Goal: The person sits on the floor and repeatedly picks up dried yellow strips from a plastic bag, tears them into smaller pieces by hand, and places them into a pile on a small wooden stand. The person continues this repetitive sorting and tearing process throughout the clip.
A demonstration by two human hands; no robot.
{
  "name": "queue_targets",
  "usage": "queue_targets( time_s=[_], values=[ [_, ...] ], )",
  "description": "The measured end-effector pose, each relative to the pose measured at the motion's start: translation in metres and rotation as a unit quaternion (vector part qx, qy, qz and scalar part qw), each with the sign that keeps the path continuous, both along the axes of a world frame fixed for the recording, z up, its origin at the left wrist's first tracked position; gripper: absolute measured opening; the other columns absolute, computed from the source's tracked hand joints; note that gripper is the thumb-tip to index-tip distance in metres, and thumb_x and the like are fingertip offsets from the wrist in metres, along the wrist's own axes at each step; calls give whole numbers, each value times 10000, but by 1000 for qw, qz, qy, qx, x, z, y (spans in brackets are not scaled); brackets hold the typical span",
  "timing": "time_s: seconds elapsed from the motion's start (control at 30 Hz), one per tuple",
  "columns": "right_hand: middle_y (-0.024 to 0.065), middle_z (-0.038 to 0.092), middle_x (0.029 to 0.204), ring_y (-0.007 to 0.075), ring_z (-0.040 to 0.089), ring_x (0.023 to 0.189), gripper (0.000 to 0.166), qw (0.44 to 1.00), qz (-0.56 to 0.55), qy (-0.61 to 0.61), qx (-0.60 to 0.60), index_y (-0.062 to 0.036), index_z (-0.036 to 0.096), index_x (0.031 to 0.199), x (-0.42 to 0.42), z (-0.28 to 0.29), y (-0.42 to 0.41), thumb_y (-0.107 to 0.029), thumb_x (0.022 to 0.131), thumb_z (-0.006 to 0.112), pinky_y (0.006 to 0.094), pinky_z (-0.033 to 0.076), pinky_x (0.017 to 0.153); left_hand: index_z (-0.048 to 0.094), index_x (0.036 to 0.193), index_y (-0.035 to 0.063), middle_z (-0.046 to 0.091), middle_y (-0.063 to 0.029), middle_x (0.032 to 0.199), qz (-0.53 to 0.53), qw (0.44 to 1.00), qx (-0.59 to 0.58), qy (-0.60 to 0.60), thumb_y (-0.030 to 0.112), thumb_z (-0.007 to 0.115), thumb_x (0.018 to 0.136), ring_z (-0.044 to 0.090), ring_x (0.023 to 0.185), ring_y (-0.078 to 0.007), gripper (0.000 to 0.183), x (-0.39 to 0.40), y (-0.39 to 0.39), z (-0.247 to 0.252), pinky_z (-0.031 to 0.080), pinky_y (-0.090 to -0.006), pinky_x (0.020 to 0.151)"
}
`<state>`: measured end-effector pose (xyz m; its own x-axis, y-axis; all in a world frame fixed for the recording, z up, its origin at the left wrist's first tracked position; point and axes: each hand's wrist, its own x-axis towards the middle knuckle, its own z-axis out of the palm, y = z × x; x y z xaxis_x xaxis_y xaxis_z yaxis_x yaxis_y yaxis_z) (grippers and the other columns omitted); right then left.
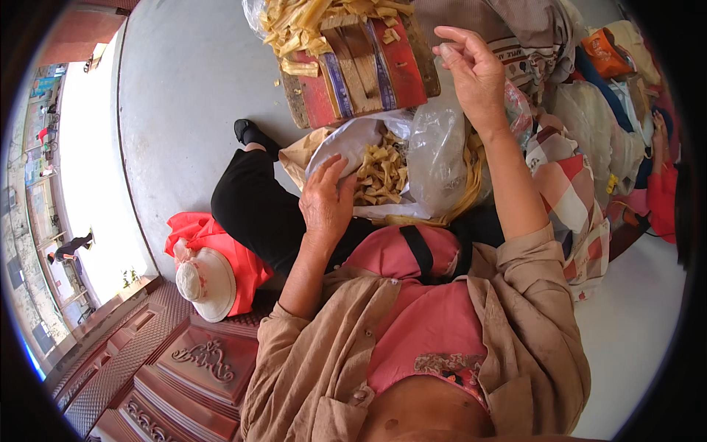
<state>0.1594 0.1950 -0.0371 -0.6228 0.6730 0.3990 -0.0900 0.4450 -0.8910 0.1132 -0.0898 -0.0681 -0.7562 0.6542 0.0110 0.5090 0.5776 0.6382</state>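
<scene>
My left hand is raised beside a white-lined bag, with its fingers apart and nothing in them. Inside the bag lie many folded tan pieces that look like dried plant leaf or husk. My right hand is lifted at the right of a red wooden board, its thumb and fingers bent close together; whether something thin is between them cannot be made out. Wooden strips and blue printed bands run along the board. A heap of dried strips covers its far left part.
Clear plastic and long pale strands lie beside the bag. A white hat rests on red fabric at the left. Checked cloth and plastic bags are at the right, near another person's red sleeve.
</scene>
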Motion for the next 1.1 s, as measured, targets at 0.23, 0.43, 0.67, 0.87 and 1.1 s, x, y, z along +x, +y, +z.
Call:
queue_targets(
  time_s=[0.23, 0.43, 0.67, 0.87, 1.1],
  values=[
    [64, 684, 880, 161, 668, 755, 139, 959, 105, -251, -74, -36, 656, 1022, 171, -47, -91, -42, 885, 632, 262, 522, 686, 690, 1063, 38, 701, -140, 961, 97, 986, 74, -109, 143, 662, 854, 683, 894, -247, 236, -20, -11, -3, 509, -330, 801],
    [48, 612, 871, 247, 581, 876, 122, 871, 218, -385, 216, -77, 653, 885, 197, -89, -110, -100, 768, 630, 384, 514, 731, 690, 1082, 37, 714, -102, 905, 62, 990, -17, -125, 167, 649, 886, 658, 838, -143, 239, -8, 0, -3, 499, -278, 777],
    [41, 547, 873, 218, 534, 918, 76, 820, 232, -365, 375, -92, 602, 779, 188, -108, -113, -143, 724, 597, 350, 459, 786, 698, 1007, 98, 704, -119, 912, -7, 989, -120, -81, 240, 643, 854, 671, 837, -326, 216, 12, 5, -21, 512, -412, 751],
    [39, 535, 823, 213, 537, 887, 54, 846, 220, -315, 370, -95, 580, 701, 186, -106, -111, -135, 729, 603, 353, 452, 783, 663, 1122, 118, 679, -123, 1067, -26, 975, -221, 13, 255, 641, 827, 644, 977, -325, 326, -3, 21, -70, 487, -445, 827],
    [55, 540, 771, 232, 575, 776, 113, 905, 165, -217, 327, -85, 539, 720, 179, -96, -113, -90, 740, 650, 360, 472, 716, 627, 1176, 127, 668, -139, 1071, -85, 975, -195, 56, 267, 675, 805, 635, 969, -396, 400, -7, 46, -125, 496, -499, 823]
  ],
)
